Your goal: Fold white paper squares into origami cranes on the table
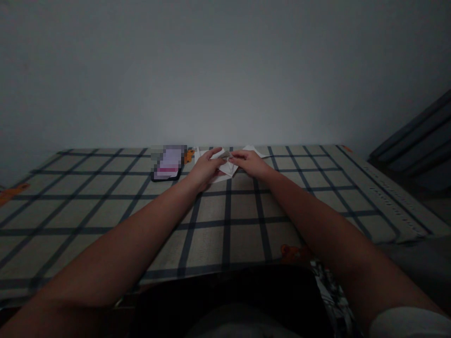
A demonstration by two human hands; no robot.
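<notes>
A white folded sheet of paper [229,170] lies near the far edge of the checked tablecloth [225,220]. My left hand [206,166] and my right hand [251,163] meet over it, fingertips pinched on a small raised fold at the paper's middle. Both arms stretch far forward across the table. Parts of the paper stick out behind and below the hands; the middle of the fold is hidden by my fingers.
A phone [168,164] with a lit screen lies just left of my left hand. A plain wall [225,70] stands right behind the table. A dark slatted object [419,145] is at the far right. Small orange prints dot the cloth.
</notes>
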